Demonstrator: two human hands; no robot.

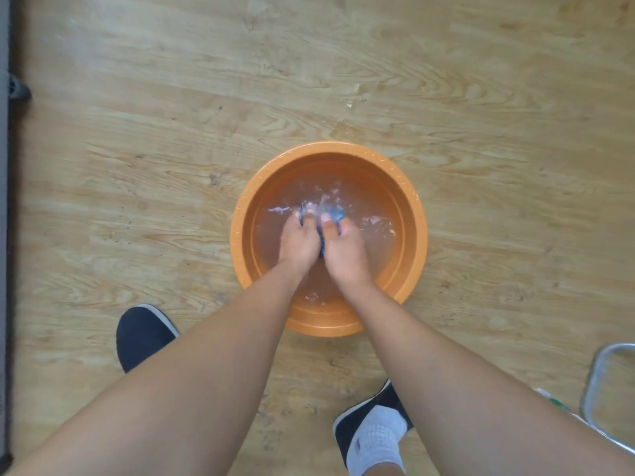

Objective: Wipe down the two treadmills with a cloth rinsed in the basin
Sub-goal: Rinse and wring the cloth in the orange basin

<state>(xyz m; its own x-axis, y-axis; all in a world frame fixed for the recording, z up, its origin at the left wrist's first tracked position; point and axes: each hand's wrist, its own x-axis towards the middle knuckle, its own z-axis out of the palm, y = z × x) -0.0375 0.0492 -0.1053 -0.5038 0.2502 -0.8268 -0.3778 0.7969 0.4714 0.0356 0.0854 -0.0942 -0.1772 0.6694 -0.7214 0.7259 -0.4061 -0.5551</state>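
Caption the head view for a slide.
Left hand and right hand grip a blue cloth in an orange basin of water on a wood-grain floor.

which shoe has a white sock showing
The right foot's shoe, below the basin: a white sock rises from it. The left foot's shoe shows only its dark toe, the rest hidden behind the left forearm.

Basin rim (240, 214): raised orange ring round the water; both forearms cross its near edge.
Inside basin: left hand (298, 240) and right hand (345, 249) close together, gripping the cloth (336, 213); open water on either side and beyond.
Floor (309, 63): open wood beyond the basin.
Near side: left shoe (141, 334), right shoe (350, 424).
Lower right: metal frame (592, 383), well apart from the basin.
Left edge: dark strip (4, 201).
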